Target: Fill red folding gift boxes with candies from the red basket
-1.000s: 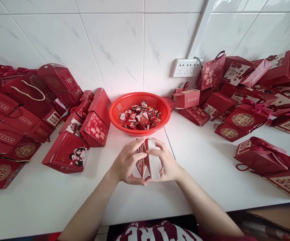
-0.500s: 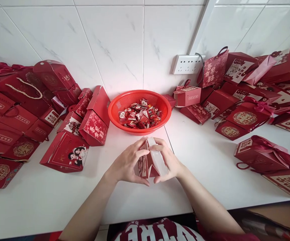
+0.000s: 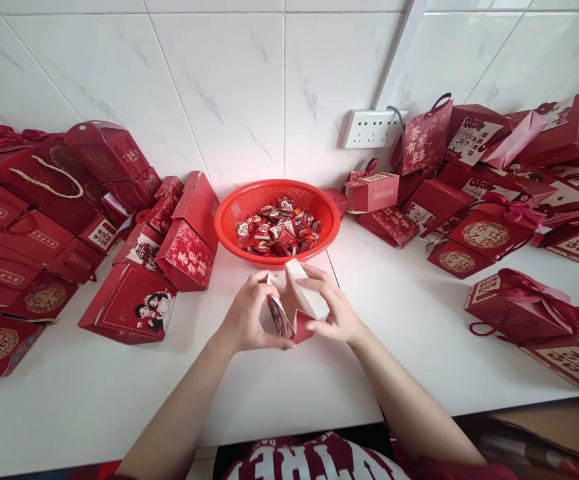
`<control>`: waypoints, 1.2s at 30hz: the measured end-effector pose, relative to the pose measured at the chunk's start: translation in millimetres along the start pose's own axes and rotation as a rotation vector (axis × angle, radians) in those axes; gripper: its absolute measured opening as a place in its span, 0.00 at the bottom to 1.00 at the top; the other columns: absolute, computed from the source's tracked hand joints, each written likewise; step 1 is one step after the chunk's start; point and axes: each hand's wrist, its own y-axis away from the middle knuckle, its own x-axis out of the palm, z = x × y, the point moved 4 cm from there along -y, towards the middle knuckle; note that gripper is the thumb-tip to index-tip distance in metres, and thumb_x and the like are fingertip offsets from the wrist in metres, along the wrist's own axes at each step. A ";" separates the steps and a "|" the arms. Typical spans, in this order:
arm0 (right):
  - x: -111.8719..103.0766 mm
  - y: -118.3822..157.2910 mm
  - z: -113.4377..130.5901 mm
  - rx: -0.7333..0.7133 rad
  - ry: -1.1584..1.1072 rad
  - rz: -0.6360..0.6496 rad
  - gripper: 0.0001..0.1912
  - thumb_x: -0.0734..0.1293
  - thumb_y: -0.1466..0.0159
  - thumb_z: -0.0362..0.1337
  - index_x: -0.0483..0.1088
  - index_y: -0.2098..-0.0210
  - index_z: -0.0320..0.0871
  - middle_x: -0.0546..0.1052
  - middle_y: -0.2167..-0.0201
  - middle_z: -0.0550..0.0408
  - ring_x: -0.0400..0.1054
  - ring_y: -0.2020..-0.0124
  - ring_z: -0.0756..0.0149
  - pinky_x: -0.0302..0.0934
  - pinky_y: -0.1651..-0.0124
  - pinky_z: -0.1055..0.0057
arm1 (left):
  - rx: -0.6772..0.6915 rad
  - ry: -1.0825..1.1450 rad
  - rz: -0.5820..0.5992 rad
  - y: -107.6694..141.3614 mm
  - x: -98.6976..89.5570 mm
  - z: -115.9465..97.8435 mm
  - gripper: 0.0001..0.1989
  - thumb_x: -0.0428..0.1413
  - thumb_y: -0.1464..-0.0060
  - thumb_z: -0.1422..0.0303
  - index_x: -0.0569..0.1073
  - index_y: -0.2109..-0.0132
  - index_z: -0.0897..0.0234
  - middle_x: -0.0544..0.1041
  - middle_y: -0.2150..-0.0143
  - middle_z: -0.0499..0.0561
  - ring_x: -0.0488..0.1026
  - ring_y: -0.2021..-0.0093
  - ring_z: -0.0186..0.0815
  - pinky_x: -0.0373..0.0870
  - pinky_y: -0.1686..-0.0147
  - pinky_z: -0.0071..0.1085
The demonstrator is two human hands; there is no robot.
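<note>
Between my hands is a small red candy box (image 3: pixel 303 325) with a white inside, its top flaps spread apart. My left hand (image 3: pixel 249 313) grips its left side, fingers at the upper edge and thumb near the lower front. With my right hand (image 3: pixel 337 310) I hold the right side, fingers over the raised white flap and thumb at the front. Just beyond the box stands a red plastic basket (image 3: pixel 223 243) containing many wrapped candies (image 3: pixel 284 230).
Red gift boxes (image 3: pixel 129 307) are piled on the left of the white table (image 3: pixel 289 400). More boxes (image 3: pixel 487 230) and a ribboned box (image 3: pixel 519 307) lie on the right. A power strip (image 3: pixel 369 129) is fixed to the tiled wall behind.
The box's top has been spread wider, so its white inside shows more. Both hands have tilted and shifted slightly with it.
</note>
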 end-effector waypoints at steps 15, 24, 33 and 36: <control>-3.3 -3.1 11.7 0.038 0.136 -0.143 0.13 0.62 0.29 0.36 0.69 0.45 0.48 0.74 0.42 0.46 0.64 0.36 0.50 0.61 0.37 0.44 | 0.033 -0.010 -0.193 -7.0 -19.0 -19.9 0.15 0.62 0.43 0.64 0.72 0.76 0.64 0.71 0.39 0.57 0.69 0.40 0.50 0.70 0.44 0.48; 3.4 2.0 8.6 0.236 -0.061 -0.184 0.10 0.62 0.27 0.38 0.75 0.52 0.47 0.82 0.56 0.51 0.78 0.56 0.61 0.73 0.52 0.62 | 0.089 -0.045 -0.161 -7.1 -14.9 -20.3 0.07 0.58 0.41 0.67 0.78 0.68 0.60 0.81 0.54 0.53 0.77 0.57 0.41 0.73 0.55 0.40; 2.5 -1.2 14.4 0.145 -0.114 -0.046 0.16 0.56 0.25 0.37 0.75 0.50 0.48 0.81 0.58 0.51 0.77 0.58 0.62 0.73 0.54 0.63 | 0.075 -0.069 -0.144 -6.2 -12.8 -20.8 0.04 0.58 0.41 0.71 0.77 0.65 0.62 0.77 0.67 0.50 0.75 0.67 0.34 0.72 0.66 0.31; -5.1 -6.7 22.1 0.112 -0.141 0.013 0.17 0.55 0.25 0.39 0.75 0.50 0.48 0.78 0.48 0.48 0.74 0.49 0.58 0.71 0.50 0.60 | 0.090 -0.096 -0.151 -5.8 -11.2 -21.4 0.04 0.58 0.40 0.71 0.76 0.64 0.62 0.78 0.65 0.51 0.75 0.65 0.34 0.73 0.64 0.31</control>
